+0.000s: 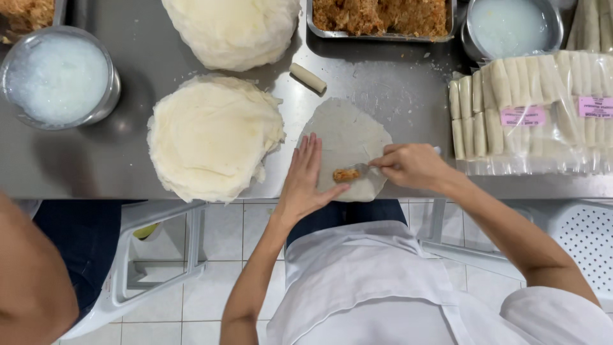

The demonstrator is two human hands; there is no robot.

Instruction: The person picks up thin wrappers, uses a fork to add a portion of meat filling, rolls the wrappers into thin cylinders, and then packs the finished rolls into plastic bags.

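Shiny steel tabletop (159,64) sits in front of me, with white floor tiles (223,243) below its near edge. One round thin wrapper (348,137) lies flat on the tabletop by that edge, and I tell every place from it. My left hand (305,182) lies flat on the wrapper's left side, fingers (308,153) straight and close together, holding nothing. My right hand (415,166) is over the wrapper's right side, its fingers closed around a spoon (365,168). The spoon's tip touches a small brown lump of filling (345,174) on the near part of the wrapper. Left of the wrapper is a big stack of wrappers (214,134), and behind that is a second stack (233,29). One rolled piece (308,77) lies just behind the wrapper. Far left is a bowl of white paste (57,76). Behind the wrapper is a tray of brown filling (382,16), and next to that tray is another bowl (511,25). Right of the wrapper are clear bags of finished rolls (530,108). Another person's arm (29,275) shows far left, near me.
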